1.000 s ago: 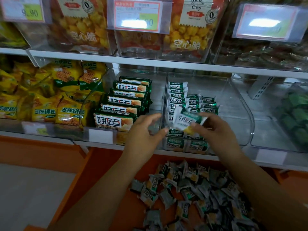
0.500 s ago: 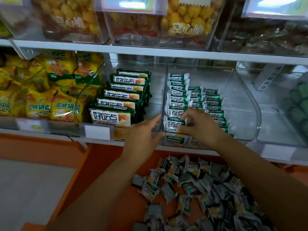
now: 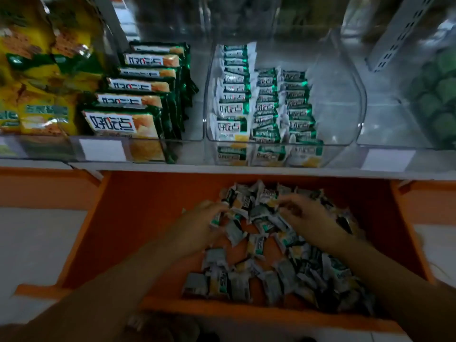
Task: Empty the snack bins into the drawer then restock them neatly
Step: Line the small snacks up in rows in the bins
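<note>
The orange drawer (image 3: 148, 218) stands pulled out below the shelf, with a loose pile of small green-and-white snack packets (image 3: 271, 275) in its right half. Both my hands are down in that pile. My left hand (image 3: 197, 227) curls its fingers onto a packet at the pile's upper left edge. Near the top of the pile, my right hand (image 3: 309, 219) has its fingers curled over packets. Above, the clear snack bin (image 3: 345, 141) holds three neat rows of the same packets (image 3: 232, 102) in its left part. Its right part is bare.
A bin of larger green biscuit packs (image 3: 123, 122) stands left of the clear bin, and yellow bags (image 3: 37, 114) lie further left. A bin with green round sweets (image 3: 439, 95) is at the right. Pale floor (image 3: 37, 243) shows left of the drawer.
Both hands have dropped from the clear bin down into the drawer's pile. The packet my right hand held now lies in the bin's rows. The view has tilted downward.
</note>
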A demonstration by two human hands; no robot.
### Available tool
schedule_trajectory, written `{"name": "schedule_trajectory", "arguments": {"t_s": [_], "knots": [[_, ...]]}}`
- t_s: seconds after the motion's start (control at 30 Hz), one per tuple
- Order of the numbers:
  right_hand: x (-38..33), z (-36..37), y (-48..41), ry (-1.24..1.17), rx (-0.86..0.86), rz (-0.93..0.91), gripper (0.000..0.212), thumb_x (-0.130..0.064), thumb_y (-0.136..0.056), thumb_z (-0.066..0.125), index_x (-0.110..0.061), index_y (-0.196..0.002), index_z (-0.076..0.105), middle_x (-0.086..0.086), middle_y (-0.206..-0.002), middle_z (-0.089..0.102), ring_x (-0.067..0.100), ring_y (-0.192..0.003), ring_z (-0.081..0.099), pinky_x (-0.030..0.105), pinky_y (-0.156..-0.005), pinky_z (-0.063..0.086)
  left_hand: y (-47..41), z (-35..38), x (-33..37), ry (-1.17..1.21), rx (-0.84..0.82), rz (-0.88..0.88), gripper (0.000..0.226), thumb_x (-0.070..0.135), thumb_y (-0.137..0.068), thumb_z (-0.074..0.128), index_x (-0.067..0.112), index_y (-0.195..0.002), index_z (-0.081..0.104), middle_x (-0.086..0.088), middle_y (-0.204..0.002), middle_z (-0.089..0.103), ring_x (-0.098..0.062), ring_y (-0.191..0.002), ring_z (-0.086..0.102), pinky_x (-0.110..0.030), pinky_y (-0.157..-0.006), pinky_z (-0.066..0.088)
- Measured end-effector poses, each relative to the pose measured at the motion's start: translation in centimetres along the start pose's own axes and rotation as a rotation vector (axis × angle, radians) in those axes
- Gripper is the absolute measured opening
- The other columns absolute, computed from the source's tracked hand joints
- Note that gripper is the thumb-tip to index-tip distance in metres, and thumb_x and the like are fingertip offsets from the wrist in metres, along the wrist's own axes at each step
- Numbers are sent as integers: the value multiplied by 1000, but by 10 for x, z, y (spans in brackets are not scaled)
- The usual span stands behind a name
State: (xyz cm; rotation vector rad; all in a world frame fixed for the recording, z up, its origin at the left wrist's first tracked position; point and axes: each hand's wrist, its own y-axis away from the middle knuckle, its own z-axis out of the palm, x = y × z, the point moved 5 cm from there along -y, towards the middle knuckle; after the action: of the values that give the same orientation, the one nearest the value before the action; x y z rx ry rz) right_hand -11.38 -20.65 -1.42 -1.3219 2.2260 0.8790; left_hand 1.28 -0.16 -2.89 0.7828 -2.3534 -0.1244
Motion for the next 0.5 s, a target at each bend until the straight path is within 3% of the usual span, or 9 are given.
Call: {"name": "schedule_trajectory", "arguments": {"t_s": [0.03,0.1,0.2,0.27,0.4,0.5], "knots": [[29,18,-6,57,-117,101,33,-36,-100,48,-26,-131,50,-4,-119,56,15,-100,59,25,-83,49,-8,18,-11,8,-73,-36,50,27,-96,60,23,-144,44,8,-139,41,-8,-125,43,-8,-88,36],[77,45,-14,117,-258,226,49,-40,-100,46,-23,-145,37,7,-144,41,24,-117,54,30,-91,45,-25,49,-35,4,-142,-110,56,25,-94,63,19,-146,42,-2,-150,40,-19,-131,45,-23,-101,41],[118,71,-27,110,-306,281,57,-34,-100,49,-22,-151,26,11,-158,20,29,-139,33,37,-106,35,-49,88,-59,47,-219,-205,62,26,-92,66,17,-147,40,-10,-147,43,-28,-125,50,-36,-97,46],[134,85,-38,54,-308,304,62,-34,-98,53,-23,-152,24,12,-159,15,31,-143,25,43,-110,35,-63,110,-66,91,-261,-228,61,22,-93,66,15,-147,39,-8,-145,45,-30,-124,52,-37,-96,46],[142,105,-66,180,-133,187,57,-35,-94,59,-18,-145,41,20,-143,37,38,-133,34,49,-106,38,-82,145,-74,148,-264,-254,68,19,-91,69,13,-149,35,-12,-151,37,-32,-134,42,-38,-106,38],[131,112,-88,316,-41,86,58,-49,-90,52,-19,-139,49,22,-134,44,42,-127,37,53,-101,40,-92,157,-79,126,-185,-310,70,30,-88,71,12,-147,38,-17,-147,39,-36,-129,44,-40,-106,39]]}}
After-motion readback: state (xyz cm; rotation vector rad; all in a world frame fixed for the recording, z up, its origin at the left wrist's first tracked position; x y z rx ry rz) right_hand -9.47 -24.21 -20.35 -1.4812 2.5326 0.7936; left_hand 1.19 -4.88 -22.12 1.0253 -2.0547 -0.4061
